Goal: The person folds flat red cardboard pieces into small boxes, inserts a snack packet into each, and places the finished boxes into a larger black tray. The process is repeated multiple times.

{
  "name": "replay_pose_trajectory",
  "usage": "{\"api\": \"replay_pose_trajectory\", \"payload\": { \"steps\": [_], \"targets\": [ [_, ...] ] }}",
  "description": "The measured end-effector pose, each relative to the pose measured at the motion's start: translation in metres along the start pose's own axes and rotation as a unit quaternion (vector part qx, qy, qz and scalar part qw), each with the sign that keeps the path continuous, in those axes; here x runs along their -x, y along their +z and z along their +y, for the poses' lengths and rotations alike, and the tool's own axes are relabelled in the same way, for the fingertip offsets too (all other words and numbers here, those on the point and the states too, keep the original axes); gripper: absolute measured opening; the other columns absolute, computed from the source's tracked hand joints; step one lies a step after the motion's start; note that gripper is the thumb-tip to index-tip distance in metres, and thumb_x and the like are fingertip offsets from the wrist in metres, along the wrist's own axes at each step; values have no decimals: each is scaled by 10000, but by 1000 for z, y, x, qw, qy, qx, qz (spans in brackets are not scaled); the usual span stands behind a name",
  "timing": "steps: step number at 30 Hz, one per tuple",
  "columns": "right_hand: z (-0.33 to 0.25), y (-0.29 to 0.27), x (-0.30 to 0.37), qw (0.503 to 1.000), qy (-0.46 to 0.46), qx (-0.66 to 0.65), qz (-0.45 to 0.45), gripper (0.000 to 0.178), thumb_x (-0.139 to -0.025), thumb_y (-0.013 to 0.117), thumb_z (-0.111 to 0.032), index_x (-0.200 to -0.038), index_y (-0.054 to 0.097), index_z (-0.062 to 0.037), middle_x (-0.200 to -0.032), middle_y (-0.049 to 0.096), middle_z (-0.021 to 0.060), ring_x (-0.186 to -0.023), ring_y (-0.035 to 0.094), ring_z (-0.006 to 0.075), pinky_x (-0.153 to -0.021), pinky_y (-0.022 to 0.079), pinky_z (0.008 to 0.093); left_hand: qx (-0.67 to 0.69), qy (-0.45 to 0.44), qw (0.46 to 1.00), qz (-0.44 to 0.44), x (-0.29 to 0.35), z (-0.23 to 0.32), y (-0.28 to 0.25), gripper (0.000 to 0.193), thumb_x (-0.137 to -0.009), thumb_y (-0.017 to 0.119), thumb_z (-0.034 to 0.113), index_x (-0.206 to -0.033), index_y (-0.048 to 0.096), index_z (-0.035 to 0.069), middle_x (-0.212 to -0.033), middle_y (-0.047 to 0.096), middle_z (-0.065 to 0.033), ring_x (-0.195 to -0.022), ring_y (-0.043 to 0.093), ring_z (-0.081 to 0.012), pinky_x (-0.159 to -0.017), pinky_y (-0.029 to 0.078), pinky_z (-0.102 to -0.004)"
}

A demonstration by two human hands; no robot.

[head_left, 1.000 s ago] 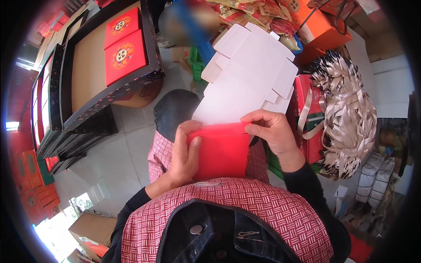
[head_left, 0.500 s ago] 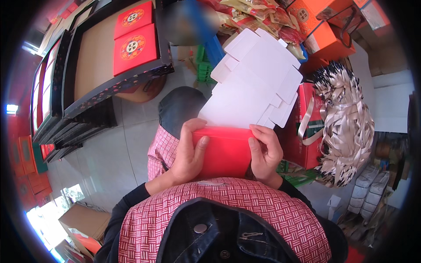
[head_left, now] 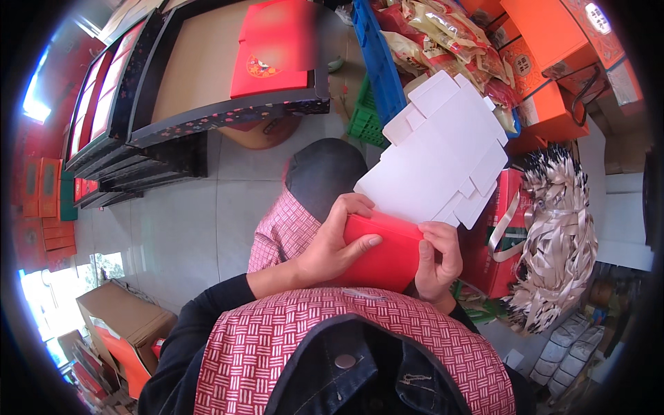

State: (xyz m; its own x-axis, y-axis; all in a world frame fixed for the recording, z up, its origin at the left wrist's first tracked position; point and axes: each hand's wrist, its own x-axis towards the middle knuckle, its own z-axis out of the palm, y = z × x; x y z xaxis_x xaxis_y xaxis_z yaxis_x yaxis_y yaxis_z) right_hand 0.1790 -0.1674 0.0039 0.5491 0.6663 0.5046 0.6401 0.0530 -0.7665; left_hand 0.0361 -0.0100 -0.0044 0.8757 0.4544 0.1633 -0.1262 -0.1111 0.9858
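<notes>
— Nearest?
— Patterned apron (head_left: pixel 263 332); just beyond, red card panel (head_left: pixel 387 242), between both hands.
— Left hand (head_left: pixel 328 247)?
— Half-curled, thumb across red face, fingers over far edge, gripping.
— Right hand (head_left: pixel 436 270)?
— Mostly closed, pinching right far corner between thumb and fingertips.
— Farther?
— White flapped card sheet (head_left: pixel 439 149), adjoining panel; right, beige ribbon bundle (head_left: pixel 557 242); beyond, blue crate (head_left: pixel 379 62), glossy packets (head_left: pixel 477 43).

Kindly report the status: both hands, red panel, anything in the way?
Left hand and right hand hold red panel near far corners. White card spread open beyond. No obstruction seen; ribbon bundle apart, right side.
</notes>
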Motion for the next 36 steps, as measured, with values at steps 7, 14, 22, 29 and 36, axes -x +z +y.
{"api": "replay_pose_trajectory", "payload": {
  "steps": [7,14,22,29,36],
  "targets": [
    [3,0,2,991,93,-91,-1,68,-934,555,-46,-943,578,17,-1005,639,150,-943,614,253,-837,489,343,445,-127,883,-74,-7,-15,-25,357,-981,512,248,-1258,551,27,-1289,509,-95,-1246,454,-212,-1082,325,-354],
    [-6,-1,0,990,74,-121,-22,173,-968,500,-97,-907,589,38,-1018,639,173,-983,610,272,-868,480,359,475,-63,871,-111,-8,-31,-23,259,-967,551,217,-1118,629,22,-1194,558,-105,-1151,509,-211,-1034,362,-355],
    [-7,10,8,987,68,-145,25,199,-990,458,-126,-896,548,24,-992,648,175,-993,596,302,-901,461,404,450,-16,885,-121,-13,-32,-17,228,-939,601,267,-972,661,50,-1092,598,-112,-1062,537,-214,-980,392,-358],
    [-10,15,12,989,76,-123,32,195,-994,428,-93,-881,529,30,-994,646,177,-997,595,291,-907,455,399,429,-15,899,-89,-3,-28,-13,191,-940,605,252,-963,628,64,-1134,582,-117,-1094,527,-223,-985,399,-365],
    [-12,15,16,987,102,-119,15,170,-988,400,-60,-930,527,37,-1060,622,178,-1059,572,285,-950,432,393,294,-20,953,-74,7,-14,-13,265,-900,664,233,-1091,567,78,-1316,471,-170,-1190,497,-250,-990,434,-382]
  ]
}}
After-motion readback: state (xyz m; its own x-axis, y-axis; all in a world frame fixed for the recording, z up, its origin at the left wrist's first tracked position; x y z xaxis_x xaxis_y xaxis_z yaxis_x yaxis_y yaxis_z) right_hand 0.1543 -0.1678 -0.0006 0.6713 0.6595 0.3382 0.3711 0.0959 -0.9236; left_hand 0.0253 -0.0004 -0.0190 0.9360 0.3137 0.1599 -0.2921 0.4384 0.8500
